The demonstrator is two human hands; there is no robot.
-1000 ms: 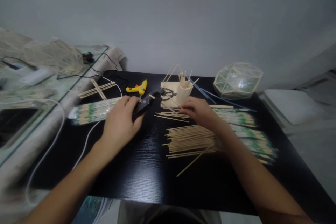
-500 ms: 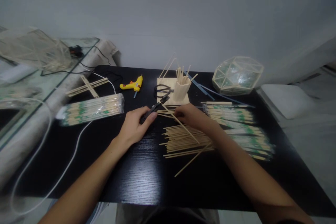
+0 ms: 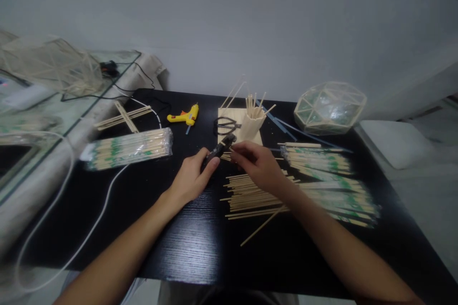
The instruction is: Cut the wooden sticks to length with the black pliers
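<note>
My left hand [image 3: 195,171] is wrapped around a black plier-like hand tool [image 3: 216,149], whose head points away and to the right. A short pale piece of stick shows at the tool's head. Close to that head, my right hand [image 3: 255,162] pinches a thin wooden stick [image 3: 232,150], mostly hidden by the fingers. Loose wooden sticks [image 3: 246,195] lie in a rough row below my right hand, one slanting toward the table's front. Just beyond both hands, a holder made of sticks [image 3: 251,125] stands on a square wooden board [image 3: 226,113] with several sticks upright in it.
Black-handled scissors [image 3: 225,126] lie on the board. A yellow glue gun [image 3: 184,115] and a packet of sticks [image 3: 130,147] lie left. More packets [image 3: 336,190], blue strips [image 3: 282,126] and a faceted stick-framed form [image 3: 329,107] are right. A white cable [image 3: 103,205] loops over the table's left side.
My right hand has drawn close to the tool's head. The long stick that slanted across beneath it no longer shows there. The view has shifted slightly.
</note>
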